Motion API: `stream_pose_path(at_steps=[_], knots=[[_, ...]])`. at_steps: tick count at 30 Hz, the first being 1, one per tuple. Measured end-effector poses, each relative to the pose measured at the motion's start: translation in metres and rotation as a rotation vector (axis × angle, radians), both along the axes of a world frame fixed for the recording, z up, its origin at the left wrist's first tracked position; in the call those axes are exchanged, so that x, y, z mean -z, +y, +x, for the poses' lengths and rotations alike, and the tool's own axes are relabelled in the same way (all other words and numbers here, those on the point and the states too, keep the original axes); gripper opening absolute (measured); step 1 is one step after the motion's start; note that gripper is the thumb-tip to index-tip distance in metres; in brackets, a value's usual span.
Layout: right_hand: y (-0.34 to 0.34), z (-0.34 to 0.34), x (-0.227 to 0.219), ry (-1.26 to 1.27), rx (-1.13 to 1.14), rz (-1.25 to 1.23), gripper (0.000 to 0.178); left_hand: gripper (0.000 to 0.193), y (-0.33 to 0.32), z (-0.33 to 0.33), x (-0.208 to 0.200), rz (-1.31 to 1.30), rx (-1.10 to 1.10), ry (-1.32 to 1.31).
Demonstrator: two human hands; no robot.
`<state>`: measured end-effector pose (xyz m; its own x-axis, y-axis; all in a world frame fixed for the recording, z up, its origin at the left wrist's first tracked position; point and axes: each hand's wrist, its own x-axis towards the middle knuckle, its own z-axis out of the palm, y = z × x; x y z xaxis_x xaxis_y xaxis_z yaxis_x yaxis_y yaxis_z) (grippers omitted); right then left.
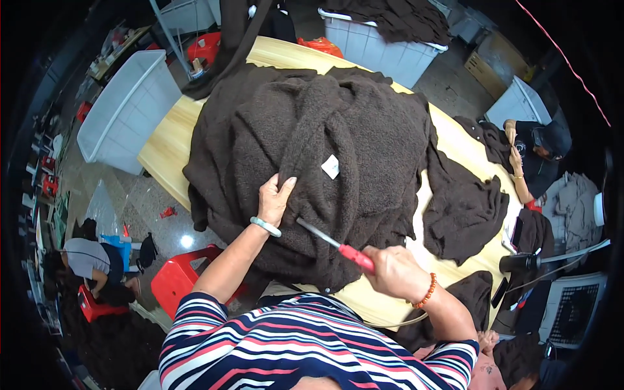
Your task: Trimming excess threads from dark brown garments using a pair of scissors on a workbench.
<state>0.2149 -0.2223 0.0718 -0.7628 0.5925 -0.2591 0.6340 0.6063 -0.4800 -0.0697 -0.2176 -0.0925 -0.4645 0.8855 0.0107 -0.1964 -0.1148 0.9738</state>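
A white bin (pixel 127 107) stands left of the wooden table (pixel 166 146). On the table lies a heap of dark brown fleece garments (pixel 325 136). The left hand (pixel 274 198) presses flat on the heap, fingers spread, gripping nothing. Just right, the right hand (pixel 393 272) is closed around a red-handled tool (pixel 335 244), its metal tip touching the fleece.

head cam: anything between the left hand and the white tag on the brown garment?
Nothing but fabric. In the head view, only a fuzzy fold of the brown garment runs between the left hand and the white tag.
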Motion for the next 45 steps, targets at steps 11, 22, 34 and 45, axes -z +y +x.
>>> stream_pose_path(at_steps=[11,22,34,45], knots=[[-0.005,0.018,-0.004,0.071,0.000,0.027,0.017,0.022,-0.017,0.011,0.007,-0.025,-0.002,0.062],[0.017,0.062,0.010,0.144,0.297,0.013,0.017,0.130,-0.065,0.063,-0.051,-0.162,0.080,1.248],[-0.012,0.107,0.042,0.007,0.244,-0.101,0.015,0.031,-0.039,-0.014,-0.136,0.004,0.116,0.627],[0.004,0.058,0.036,-0.035,0.274,-0.109,0.016,0.107,-0.106,0.037,-0.022,-0.360,0.206,1.301]])
